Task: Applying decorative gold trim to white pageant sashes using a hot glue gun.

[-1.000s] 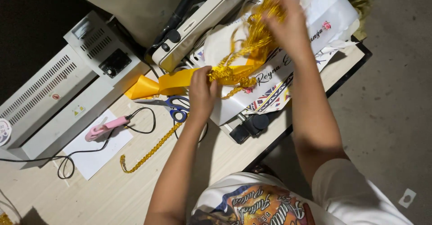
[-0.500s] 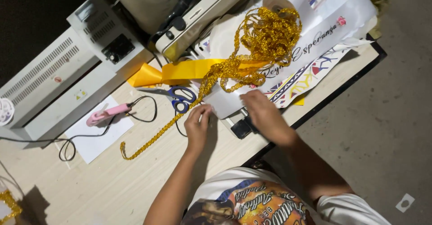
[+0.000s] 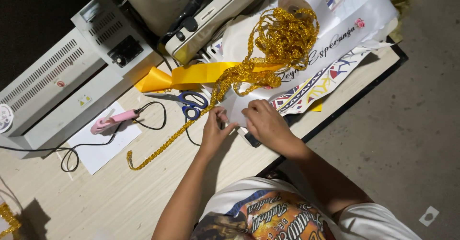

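Left hand point(image 3: 214, 130) and right hand point(image 3: 265, 123) side by side near front edge of pale wooden table point(image 3: 96, 201), fingers pinching end of white satin sash point(image 3: 238, 106). Just beyond: glittery gold braided trim point(image 3: 191, 125) trailing left, blue-handled scissors point(image 3: 184, 99). Further left: pink glue gun point(image 3: 112, 121) on white paper sheet point(image 3: 98, 151). Farthest: folded yellow ribbon point(image 3: 201, 73), grey laminating machine point(image 3: 62, 81).

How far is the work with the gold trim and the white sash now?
Done: a length of gold braided trim is pulled off the tangled pile and lies along the table. In hand: the left hand and the right hand both press the end of the white sash, beside the trim. Left: the scissors and pink glue gun lie untouched; the trim looks uncut.
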